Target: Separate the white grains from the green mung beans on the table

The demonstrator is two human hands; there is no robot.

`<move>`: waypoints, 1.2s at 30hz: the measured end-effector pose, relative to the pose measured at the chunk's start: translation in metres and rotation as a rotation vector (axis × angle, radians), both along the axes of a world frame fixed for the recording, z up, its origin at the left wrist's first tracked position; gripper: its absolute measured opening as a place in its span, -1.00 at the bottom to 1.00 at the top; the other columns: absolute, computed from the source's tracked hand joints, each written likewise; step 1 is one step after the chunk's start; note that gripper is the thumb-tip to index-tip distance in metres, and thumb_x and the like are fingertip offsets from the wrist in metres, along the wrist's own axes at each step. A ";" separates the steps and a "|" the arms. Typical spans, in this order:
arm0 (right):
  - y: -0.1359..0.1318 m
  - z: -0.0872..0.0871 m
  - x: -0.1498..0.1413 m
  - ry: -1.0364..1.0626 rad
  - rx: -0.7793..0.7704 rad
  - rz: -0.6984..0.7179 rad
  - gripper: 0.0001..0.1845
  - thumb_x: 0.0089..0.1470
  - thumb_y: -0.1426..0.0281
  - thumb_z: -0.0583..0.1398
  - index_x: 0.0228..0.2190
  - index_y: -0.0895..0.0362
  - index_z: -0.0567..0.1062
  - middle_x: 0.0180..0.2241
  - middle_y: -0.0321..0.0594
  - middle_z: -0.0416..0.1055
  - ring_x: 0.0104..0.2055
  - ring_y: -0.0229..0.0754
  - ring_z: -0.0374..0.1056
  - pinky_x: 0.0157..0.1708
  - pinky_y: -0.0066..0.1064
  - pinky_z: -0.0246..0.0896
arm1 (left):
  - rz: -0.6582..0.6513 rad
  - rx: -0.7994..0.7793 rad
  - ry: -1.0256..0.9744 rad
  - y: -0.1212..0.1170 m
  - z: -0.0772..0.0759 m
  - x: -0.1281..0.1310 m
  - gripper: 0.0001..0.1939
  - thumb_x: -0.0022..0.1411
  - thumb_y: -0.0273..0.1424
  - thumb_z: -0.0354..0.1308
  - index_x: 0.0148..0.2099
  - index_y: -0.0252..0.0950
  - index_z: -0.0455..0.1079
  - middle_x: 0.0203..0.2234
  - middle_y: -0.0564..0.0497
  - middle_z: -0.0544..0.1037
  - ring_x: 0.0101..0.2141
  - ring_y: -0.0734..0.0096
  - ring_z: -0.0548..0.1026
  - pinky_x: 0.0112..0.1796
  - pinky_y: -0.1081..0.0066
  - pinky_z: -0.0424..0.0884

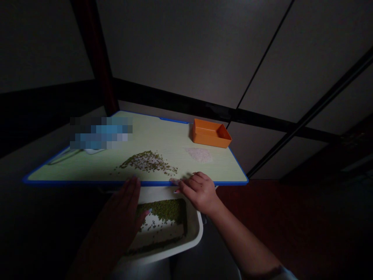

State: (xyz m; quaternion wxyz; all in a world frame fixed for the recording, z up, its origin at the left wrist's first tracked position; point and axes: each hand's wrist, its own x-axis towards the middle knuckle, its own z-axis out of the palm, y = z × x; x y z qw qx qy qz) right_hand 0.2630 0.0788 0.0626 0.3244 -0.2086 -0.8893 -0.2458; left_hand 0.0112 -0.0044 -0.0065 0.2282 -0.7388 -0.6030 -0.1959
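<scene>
My left hand (126, 206), dim in shadow, has its fingers stretched out at the table's front edge, with the thumb apart over a white bin (196, 233). Small green beans (169, 210), apparently mung beans, lie in that bin. My right hand (201, 192) rests at the same edge, fingers loosely bent and spread, thumb and forefinger pointing left; no held thing shows. Beyond the hands a scattered pile of green beans mixed with pale grains (147, 160) lies on the table. A small heap of whitish grains (200, 154), like rice, lies further right.
The light tabletop (81, 169) has a blue rim. An orange open box (211, 139) stands at its back right corner. A blurred-out bluish item (101, 134) is at the left. Panelled walls (175, 50) rise behind, and reddish floor (250, 217) shows at right.
</scene>
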 end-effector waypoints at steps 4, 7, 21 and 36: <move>-0.001 0.000 0.001 0.028 0.034 -0.015 -0.85 0.21 0.37 0.20 -0.22 0.14 0.55 -0.46 -0.27 0.53 -0.42 -0.25 0.32 -0.28 -0.31 0.14 | -0.002 0.020 -0.003 0.000 0.000 0.000 -0.21 0.29 -0.08 -0.25 0.38 -0.48 -0.27 0.29 -0.38 0.16 0.26 -0.05 0.19 0.12 0.04 0.27; -0.001 0.001 0.001 0.032 0.035 -0.049 -0.85 0.22 0.37 0.19 -0.23 0.13 0.56 -0.48 -0.27 0.52 -0.41 -0.25 0.31 -0.24 -0.31 0.14 | -0.004 0.011 0.008 -0.001 0.001 0.000 -0.21 0.28 -0.10 -0.20 0.38 -0.51 -0.23 0.29 -0.39 0.15 0.27 -0.07 0.19 0.12 0.03 0.26; 0.006 0.001 0.001 0.030 0.032 -0.115 -0.83 0.24 0.36 0.17 -0.26 0.13 0.57 -0.46 -0.25 0.54 -0.41 -0.24 0.30 -0.26 -0.32 0.10 | -0.004 -0.020 -0.031 -0.002 0.003 0.002 -0.21 0.29 -0.07 -0.24 0.37 -0.51 -0.21 0.31 -0.39 0.12 0.28 -0.06 0.15 0.14 0.02 0.22; 0.007 0.001 -0.004 -0.040 -0.030 -0.191 -0.78 0.27 0.32 0.13 -0.29 0.10 0.57 -0.44 -0.25 0.55 -0.38 -0.23 0.31 -0.25 -0.30 0.05 | -0.045 0.028 -0.040 -0.001 0.001 0.000 -0.20 0.28 -0.06 -0.21 0.38 -0.49 -0.24 0.27 -0.40 0.19 0.26 -0.10 0.19 0.11 0.01 0.27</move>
